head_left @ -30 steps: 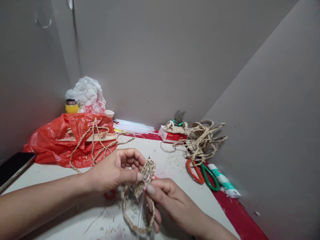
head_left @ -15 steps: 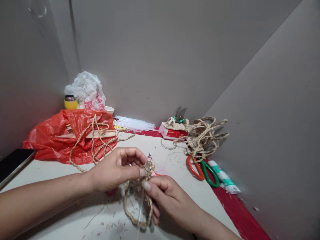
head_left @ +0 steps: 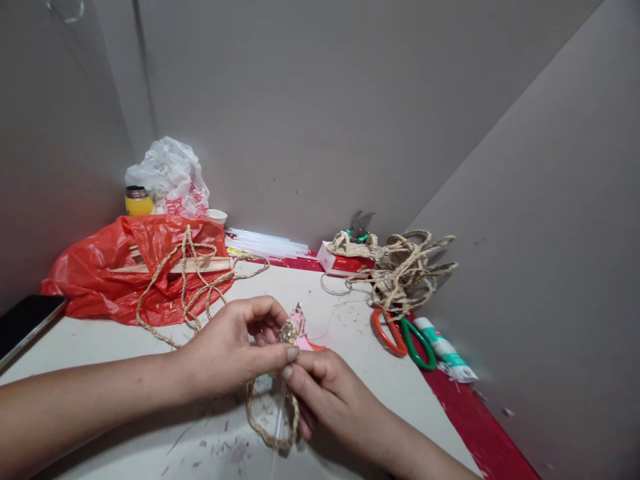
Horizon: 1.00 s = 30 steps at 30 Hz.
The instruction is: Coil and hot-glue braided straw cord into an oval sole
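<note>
Low over the table, my left hand [head_left: 245, 337] and my right hand [head_left: 336, 393] meet, thumbs almost touching. Both are closed on a braided straw cord [head_left: 273, 440], whose loop hangs down beneath the fingers. The cord's coiled upper end [head_left: 288, 331] shows above my left thumb. Behind it a pink thing with a pointed dark tip [head_left: 299, 317] pokes up; I cannot tell its kind. A thin clear stick [head_left: 279, 420] runs down through the loop. The cord between the fingertips is hidden.
A red plastic bag [head_left: 95, 267] with wood strips and braided cord lies left, near a phone [head_left: 33, 327]. Clear glue sticks [head_left: 267, 245] lie at the back. A cord bundle [head_left: 405, 270], orange-handled scissors [head_left: 389, 333] and a green handle [head_left: 417, 345] are right, beside a white-and-teal tube [head_left: 445, 350].
My left thumb has moved slightly right and down, closer to my right thumb. The coiled end has shifted a little left, so more of the pink thing shows.
</note>
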Tool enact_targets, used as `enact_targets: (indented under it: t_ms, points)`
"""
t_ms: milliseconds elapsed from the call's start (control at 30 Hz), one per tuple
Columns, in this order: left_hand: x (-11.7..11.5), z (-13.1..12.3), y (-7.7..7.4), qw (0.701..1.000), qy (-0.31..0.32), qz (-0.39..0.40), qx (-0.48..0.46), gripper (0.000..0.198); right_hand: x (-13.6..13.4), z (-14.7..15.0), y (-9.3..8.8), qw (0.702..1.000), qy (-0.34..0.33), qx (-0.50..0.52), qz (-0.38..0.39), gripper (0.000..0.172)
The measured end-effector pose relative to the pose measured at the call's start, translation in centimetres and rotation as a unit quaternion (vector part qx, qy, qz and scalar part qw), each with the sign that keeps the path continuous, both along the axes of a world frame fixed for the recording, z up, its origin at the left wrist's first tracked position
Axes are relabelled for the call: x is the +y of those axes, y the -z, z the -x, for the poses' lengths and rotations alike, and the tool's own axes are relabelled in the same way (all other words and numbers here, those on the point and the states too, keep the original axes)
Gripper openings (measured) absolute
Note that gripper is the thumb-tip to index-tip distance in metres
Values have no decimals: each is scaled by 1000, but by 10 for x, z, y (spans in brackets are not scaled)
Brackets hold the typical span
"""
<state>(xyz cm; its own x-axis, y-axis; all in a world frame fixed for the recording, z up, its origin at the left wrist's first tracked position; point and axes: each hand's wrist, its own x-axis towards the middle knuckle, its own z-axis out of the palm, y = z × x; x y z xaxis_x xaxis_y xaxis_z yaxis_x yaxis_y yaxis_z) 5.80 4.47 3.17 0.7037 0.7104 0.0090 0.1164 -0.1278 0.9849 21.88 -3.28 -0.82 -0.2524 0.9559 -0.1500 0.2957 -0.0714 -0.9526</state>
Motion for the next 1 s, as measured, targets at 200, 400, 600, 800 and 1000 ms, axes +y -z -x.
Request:
enact_targets:
  t_ms: [200,400,600,800,1000]
  points:
    - [6,-1,1,999,-22,5,-32,14,0,-3,0,1000,7,-3,1,51]
    - [9,-1,-10,995,-65,58,-51,23,-1,-9,-10,999,41,-4,-5,52]
    - [4,2,-12,997,-59,-21,-34,16,1,-7,-13,983,150,79,-73,32]
    - [-2,1,-4,996,-40,-81,-4,9,5,0,-6,985,121,101,-71,15]
    - [-6,4,-1,987,-18,-158,7,11,7,2,-3,981,100,132,-105,9]
